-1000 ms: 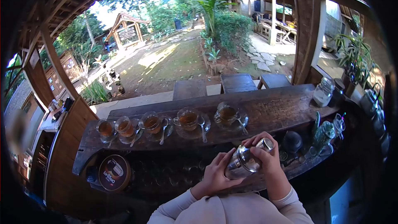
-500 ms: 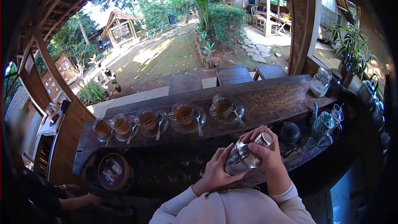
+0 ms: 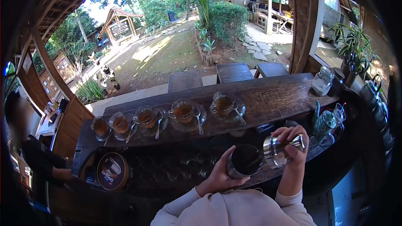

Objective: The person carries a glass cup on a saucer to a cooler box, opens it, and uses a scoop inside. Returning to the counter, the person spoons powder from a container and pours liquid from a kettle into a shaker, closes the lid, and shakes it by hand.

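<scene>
The left hand [image 3: 217,175] grasps a steel shaker cup [image 3: 243,161], its dark mouth open, above the near edge of the lower desk [image 3: 176,171]. The right hand [image 3: 293,146] clenches the shaker lid [image 3: 279,148] just beside the cup's rim. Along the upper wooden desk [image 3: 276,98] stand five glass cups of brown tea [image 3: 183,111] on saucers with spoons. A glass jar [image 3: 322,81] of white powder sits at its right end. A round tin [image 3: 112,170] lies at the lower desk's left corner. Beyond the desk opens a sunlit garden.
</scene>
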A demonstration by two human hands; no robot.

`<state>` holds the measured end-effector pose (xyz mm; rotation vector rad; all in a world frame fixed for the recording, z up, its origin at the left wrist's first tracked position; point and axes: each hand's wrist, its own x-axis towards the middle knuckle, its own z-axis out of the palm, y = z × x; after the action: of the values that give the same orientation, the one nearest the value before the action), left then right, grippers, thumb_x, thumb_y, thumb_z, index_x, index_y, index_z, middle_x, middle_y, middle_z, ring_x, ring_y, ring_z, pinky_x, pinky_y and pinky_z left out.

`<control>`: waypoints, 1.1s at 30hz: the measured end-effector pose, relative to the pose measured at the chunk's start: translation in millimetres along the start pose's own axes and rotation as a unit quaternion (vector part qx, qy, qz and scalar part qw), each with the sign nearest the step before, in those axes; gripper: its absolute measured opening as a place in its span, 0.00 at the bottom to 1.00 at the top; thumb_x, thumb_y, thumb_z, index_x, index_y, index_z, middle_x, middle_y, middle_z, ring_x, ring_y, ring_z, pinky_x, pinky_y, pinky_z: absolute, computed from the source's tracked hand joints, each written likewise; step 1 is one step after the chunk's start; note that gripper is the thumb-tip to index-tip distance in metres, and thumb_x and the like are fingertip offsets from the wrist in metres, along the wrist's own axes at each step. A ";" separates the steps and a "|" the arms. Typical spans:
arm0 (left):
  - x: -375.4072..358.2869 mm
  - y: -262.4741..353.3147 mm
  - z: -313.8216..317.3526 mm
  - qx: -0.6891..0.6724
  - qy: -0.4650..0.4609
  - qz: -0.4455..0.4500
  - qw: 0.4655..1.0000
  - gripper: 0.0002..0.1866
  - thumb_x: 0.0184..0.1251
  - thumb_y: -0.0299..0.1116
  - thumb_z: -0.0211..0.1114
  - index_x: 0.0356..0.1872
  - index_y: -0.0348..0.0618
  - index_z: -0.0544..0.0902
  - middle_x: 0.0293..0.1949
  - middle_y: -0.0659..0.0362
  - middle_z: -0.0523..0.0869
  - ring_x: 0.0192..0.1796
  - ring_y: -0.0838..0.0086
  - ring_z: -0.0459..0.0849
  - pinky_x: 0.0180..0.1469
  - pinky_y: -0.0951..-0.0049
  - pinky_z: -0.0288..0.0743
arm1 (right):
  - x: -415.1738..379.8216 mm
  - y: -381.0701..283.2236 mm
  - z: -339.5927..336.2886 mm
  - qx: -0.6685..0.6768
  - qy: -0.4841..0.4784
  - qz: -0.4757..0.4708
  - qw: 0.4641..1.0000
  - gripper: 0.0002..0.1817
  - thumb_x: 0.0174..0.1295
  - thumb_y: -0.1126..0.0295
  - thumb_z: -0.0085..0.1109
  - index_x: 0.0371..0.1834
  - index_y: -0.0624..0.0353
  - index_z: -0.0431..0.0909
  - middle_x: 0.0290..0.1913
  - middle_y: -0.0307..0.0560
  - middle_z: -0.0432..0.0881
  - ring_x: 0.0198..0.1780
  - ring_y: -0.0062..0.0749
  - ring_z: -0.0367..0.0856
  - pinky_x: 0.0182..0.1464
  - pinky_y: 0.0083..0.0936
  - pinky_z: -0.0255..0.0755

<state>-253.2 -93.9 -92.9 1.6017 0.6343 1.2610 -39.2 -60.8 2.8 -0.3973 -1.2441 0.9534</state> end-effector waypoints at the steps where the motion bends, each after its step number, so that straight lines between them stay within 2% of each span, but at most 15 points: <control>1: -0.6 -2.0 2.5 0.000 0.000 -0.001 1.000 0.54 0.40 0.27 0.78 0.68 0.41 0.51 0.60 0.51 0.67 0.64 0.65 0.68 0.63 0.65 0.64 | -3.2 -0.4 -5.0 -0.013 0.023 -0.001 1.000 0.17 0.40 0.66 0.67 0.29 0.60 0.71 0.28 0.50 0.78 0.40 0.45 0.80 0.47 0.39 0.73; 4: -0.5 -3.7 5.7 -0.039 0.021 -0.008 0.999 0.53 0.40 0.30 0.79 0.67 0.42 0.52 0.61 0.52 0.65 0.64 0.64 0.66 0.64 0.64 0.61 | -16.7 4.0 -24.8 -0.041 0.054 0.002 0.998 0.18 0.41 0.64 0.65 0.30 0.60 0.69 0.28 0.49 0.76 0.41 0.44 0.78 0.48 0.39 0.72; 6: 2.3 -0.4 3.2 0.196 -0.026 0.030 0.980 0.54 0.39 0.36 0.80 0.67 0.44 0.53 0.59 0.52 0.64 0.63 0.61 0.63 0.65 0.62 0.58 | -28.0 12.9 -33.5 -0.057 0.125 0.006 0.991 0.14 0.44 0.69 0.64 0.31 0.61 0.71 0.31 0.50 0.78 0.43 0.42 0.78 0.53 0.39 0.69; 8: 0.7 -5.6 9.2 0.215 -0.033 0.035 0.975 0.54 0.38 0.38 0.80 0.66 0.44 0.54 0.58 0.52 0.64 0.63 0.60 0.62 0.65 0.61 0.56 | -42.3 31.2 -40.0 -0.082 0.146 0.012 0.986 0.11 0.47 0.76 0.61 0.32 0.62 0.70 0.33 0.51 0.78 0.45 0.40 0.77 0.56 0.39 0.67; 10: -2.4 -14.1 16.5 0.235 -0.034 0.042 0.971 0.54 0.37 0.40 0.80 0.66 0.43 0.55 0.58 0.52 0.64 0.62 0.59 0.60 0.65 0.60 0.55 | -57.8 55.0 -46.0 -0.132 0.171 0.046 0.975 0.10 0.47 0.80 0.59 0.32 0.63 0.71 0.36 0.51 0.80 0.45 0.36 0.78 0.53 0.35 0.70; 13: -7.3 -28.1 23.6 0.179 -0.028 -0.015 0.983 0.52 0.38 0.41 0.80 0.65 0.42 0.56 0.58 0.51 0.64 0.63 0.58 0.59 0.65 0.58 0.56 | -78.3 94.7 -53.9 -0.161 0.189 0.137 0.959 0.08 0.49 0.82 0.58 0.32 0.62 0.73 0.38 0.50 0.81 0.42 0.29 0.79 0.47 0.26 0.72; 16: -10.1 -43.7 30.5 0.211 -0.008 -0.022 0.977 0.51 0.39 0.39 0.80 0.64 0.41 0.57 0.58 0.51 0.64 0.63 0.59 0.61 0.64 0.59 0.57 | -86.3 129.2 -60.2 -0.254 0.181 0.166 0.936 0.08 0.49 0.79 0.62 0.31 0.62 0.74 0.35 0.44 0.81 0.37 0.21 0.78 0.41 0.20 0.72; 18: -14.6 -62.7 35.2 0.185 0.051 -0.034 0.981 0.49 0.41 0.37 0.79 0.64 0.40 0.58 0.58 0.51 0.65 0.63 0.60 0.65 0.63 0.62 0.60 | -85.8 142.0 -64.5 -0.326 0.150 0.163 0.919 0.09 0.48 0.76 0.65 0.33 0.63 0.76 0.31 0.43 0.82 0.33 0.18 0.78 0.37 0.19 0.72; 20: -15.8 -68.5 38.2 0.171 0.067 -0.045 0.982 0.47 0.43 0.35 0.78 0.64 0.39 0.58 0.58 0.51 0.66 0.61 0.61 0.68 0.62 0.64 0.63 | -85.9 156.8 -71.0 -0.361 0.122 0.143 0.913 0.11 0.47 0.75 0.66 0.34 0.62 0.77 0.30 0.45 0.82 0.33 0.21 0.80 0.36 0.20 0.72; 21: -16.5 -70.5 39.7 0.190 0.071 -0.045 0.978 0.47 0.44 0.37 0.77 0.65 0.41 0.58 0.58 0.49 0.65 0.61 0.57 0.67 0.63 0.60 0.61 | -85.4 163.0 -73.9 -0.360 0.120 0.143 0.914 0.11 0.47 0.75 0.66 0.34 0.62 0.77 0.30 0.45 0.82 0.33 0.21 0.80 0.36 0.20 0.72; 22: -16.3 -71.6 41.1 0.209 0.074 -0.046 0.974 0.47 0.45 0.38 0.76 0.66 0.42 0.57 0.59 0.47 0.64 0.62 0.53 0.65 0.63 0.56 0.60 | -84.2 167.5 -74.7 -0.371 0.114 0.137 0.911 0.12 0.47 0.74 0.67 0.34 0.62 0.77 0.30 0.46 0.82 0.33 0.25 0.81 0.37 0.22 0.73; 24: -15.9 -74.9 45.0 0.187 0.080 -0.057 0.977 0.47 0.46 0.38 0.76 0.66 0.42 0.57 0.59 0.46 0.64 0.62 0.53 0.65 0.63 0.57 0.61 | -83.9 177.1 -79.3 -0.380 0.107 0.133 0.909 0.12 0.46 0.73 0.68 0.34 0.61 0.77 0.30 0.47 0.81 0.33 0.29 0.82 0.37 0.24 0.73; 26: -15.1 -78.1 48.6 0.164 0.087 -0.068 0.980 0.47 0.46 0.37 0.76 0.66 0.41 0.57 0.59 0.46 0.64 0.63 0.52 0.65 0.63 0.57 0.61 | -83.9 184.6 -85.1 -0.398 0.085 0.106 0.907 0.13 0.44 0.73 0.69 0.33 0.60 0.77 0.31 0.49 0.81 0.35 0.37 0.82 0.38 0.27 0.74; 29: -13.4 -84.0 52.5 0.166 0.099 -0.076 0.978 0.47 0.46 0.37 0.76 0.66 0.40 0.57 0.59 0.45 0.64 0.63 0.52 0.66 0.63 0.59 0.62 | -85.2 189.4 -90.4 -0.408 0.082 0.114 0.902 0.14 0.44 0.72 0.70 0.32 0.60 0.77 0.32 0.49 0.81 0.36 0.41 0.82 0.39 0.30 0.74; 33: -11.8 -101.1 58.8 0.144 0.118 -0.084 0.979 0.47 0.46 0.35 0.76 0.66 0.39 0.57 0.59 0.46 0.64 0.62 0.55 0.67 0.63 0.61 0.63 | -88.7 200.5 -102.5 -0.388 0.085 0.138 0.908 0.15 0.44 0.71 0.71 0.34 0.60 0.76 0.32 0.49 0.81 0.37 0.42 0.82 0.40 0.31 0.74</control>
<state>-186.5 -84.9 -189.3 1.6007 1.1213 1.2856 -24.9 7.9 -228.9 -1.2845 -1.3926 0.5966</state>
